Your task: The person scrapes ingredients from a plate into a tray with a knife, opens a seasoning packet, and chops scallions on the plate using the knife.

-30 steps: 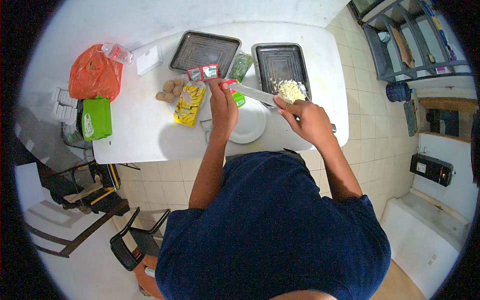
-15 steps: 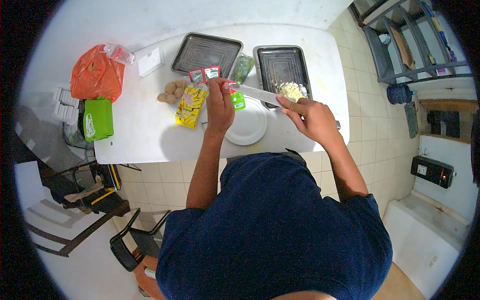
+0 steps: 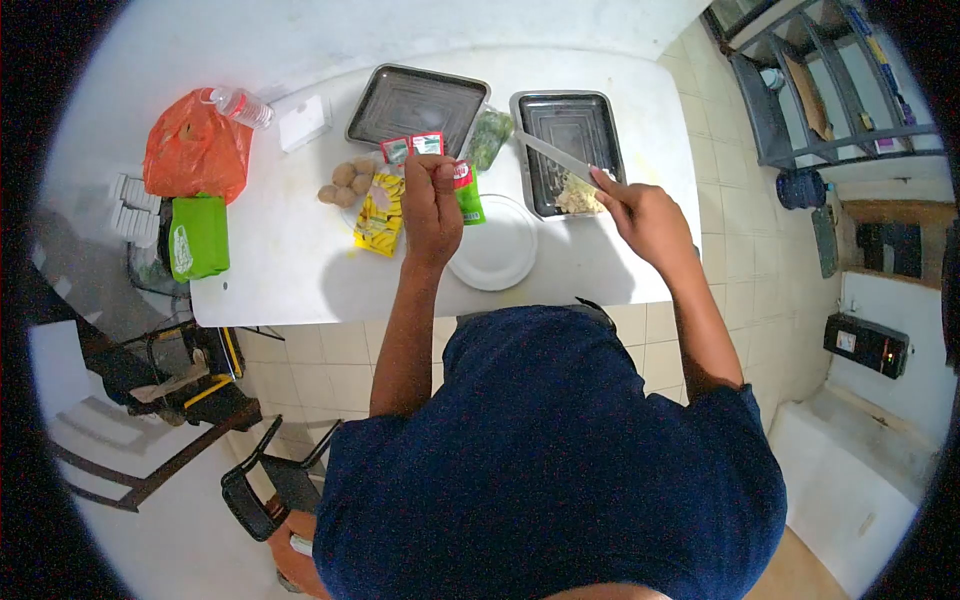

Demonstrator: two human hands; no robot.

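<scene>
My right hand (image 3: 648, 222) grips a knife (image 3: 556, 153) by its handle, with the blade pointing up and left over the right-hand dark tray (image 3: 614, 150). Chopped pale pieces (image 3: 577, 196) lie at that tray's near end, just below the blade. My left hand (image 3: 432, 210) is closed with the thumb against the fingers; anything inside it is hidden. Behind and beside it are red-and-white packets (image 3: 426, 144), a green packet (image 3: 470, 205) and yellow packets (image 3: 375, 228). A white plate (image 3: 492, 272) lies between my hands, nearer the table edge.
Another dark tray (image 3: 420, 100) lies at the back, beside a bag of green leaves (image 3: 489, 138). Round brown potatoes (image 3: 345, 180) sit left of the packets. An orange plastic bag (image 3: 195, 150), a clear bottle (image 3: 242, 107) and a green bag (image 3: 199, 238) are farther left.
The knife has swung away from my left hand, and its tip now points toward the back of the table. My right hand has shifted slightly right; my left stays closed near the packets.
</scene>
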